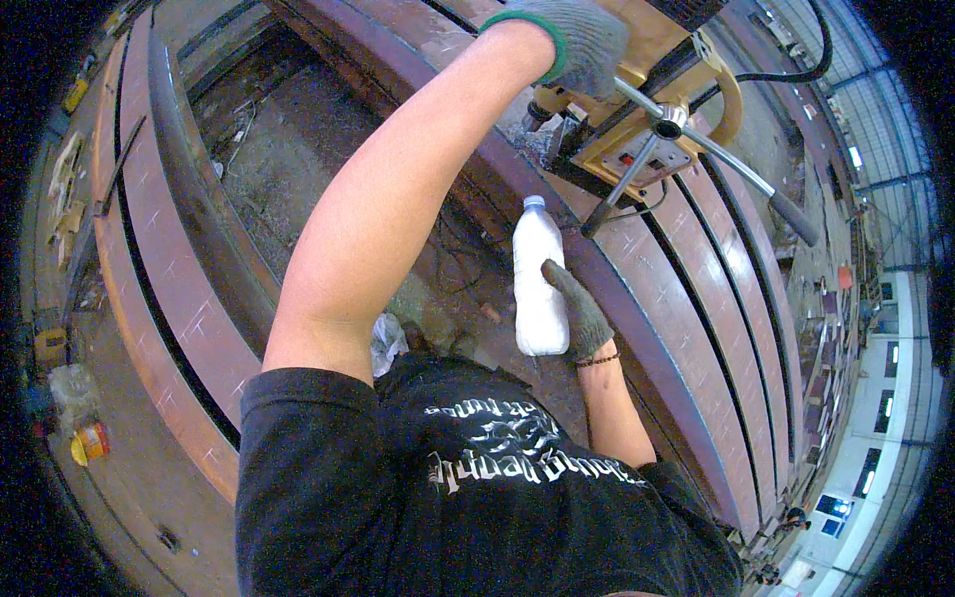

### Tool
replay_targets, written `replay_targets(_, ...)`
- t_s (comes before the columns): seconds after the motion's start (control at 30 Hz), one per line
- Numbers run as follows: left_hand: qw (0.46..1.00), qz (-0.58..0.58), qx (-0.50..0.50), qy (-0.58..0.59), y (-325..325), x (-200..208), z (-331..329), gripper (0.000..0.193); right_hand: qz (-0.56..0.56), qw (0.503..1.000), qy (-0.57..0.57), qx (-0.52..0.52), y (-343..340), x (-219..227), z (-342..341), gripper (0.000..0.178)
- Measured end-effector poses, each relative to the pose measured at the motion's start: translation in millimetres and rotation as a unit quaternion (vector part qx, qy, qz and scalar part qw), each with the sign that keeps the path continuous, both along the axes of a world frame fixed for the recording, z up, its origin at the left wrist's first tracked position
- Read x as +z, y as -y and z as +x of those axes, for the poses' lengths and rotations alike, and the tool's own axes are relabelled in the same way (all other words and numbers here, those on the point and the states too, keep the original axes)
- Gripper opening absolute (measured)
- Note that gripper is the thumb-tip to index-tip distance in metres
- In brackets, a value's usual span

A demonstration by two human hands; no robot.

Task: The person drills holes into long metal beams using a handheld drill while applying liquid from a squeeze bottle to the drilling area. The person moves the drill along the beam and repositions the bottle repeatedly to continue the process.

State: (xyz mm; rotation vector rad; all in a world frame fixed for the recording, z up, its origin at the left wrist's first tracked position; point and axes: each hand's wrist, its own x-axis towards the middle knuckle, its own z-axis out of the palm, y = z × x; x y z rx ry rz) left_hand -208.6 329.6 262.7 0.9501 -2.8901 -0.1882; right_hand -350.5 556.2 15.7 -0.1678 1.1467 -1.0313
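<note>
In my right hand (585, 316), in a dark grey knit glove, is a plastic bottle (538, 289) of white liquid with a pale cap, upright in front of my chest. My gloved left hand (587, 45), its cuff edged green, reaches up to the yellow magnetic drill (637, 149). That hand lies against the drill's upper side, and its fingers are out of sight. The drill stands on a rust-brown steel beam (686, 298), and its spoked feed handle (668, 127) points toward me. Metal shavings (537, 139) lie around the bit.
Long curved steel beams (189, 229) with dark slots run along both sides of me. A black cable (821, 50) loops from the drill. A clear plastic bag (388, 343) sits by my left elbow. Farther left, a yellow and red container (90, 444) stands on the floor.
</note>
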Motion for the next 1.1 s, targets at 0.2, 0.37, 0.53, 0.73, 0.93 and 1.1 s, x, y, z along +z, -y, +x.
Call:
replay_targets(0.2,1.000,-0.027,-0.007,-0.009,8.2,-9.7,-3.3,0.028,0.019,1.000,-0.008,0.021,1.1,-17.5,-7.3,0.043)
replay_targets(0.37,0.999,0.022,-0.011,-0.031,2.0,-1.1,6.4,0.028,-0.001,0.999,0.048,0.015,-1.2,-24.9,-12.3,0.044)
replay_targets(0.53,0.999,-0.014,0.010,-0.029,9.0,-12.8,-1.4,0.030,0.014,1.000,-0.014,0.016,0.0,-13.2,-5.1,0.040)
replay_targets(0.73,0.999,0.017,-0.019,-0.039,6.9,-7.8,3.6,0.033,0.007,1.000,-0.011,0.020,-0.8,-15.9,-6.5,0.039)
replay_targets(0.93,0.999,-0.004,-0.036,-0.007,18.0,-17.9,-6.8,0.034,-0.033,0.997,-0.060,0.031,-0.1,-6.5,-1.9,0.042)
replay_targets(1.1,0.998,0.046,-0.037,0.017,16.2,-7.6,-2.6,0.038,-0.025,0.998,-0.055,0.026,0.3,-9.5,-4.5,0.043)
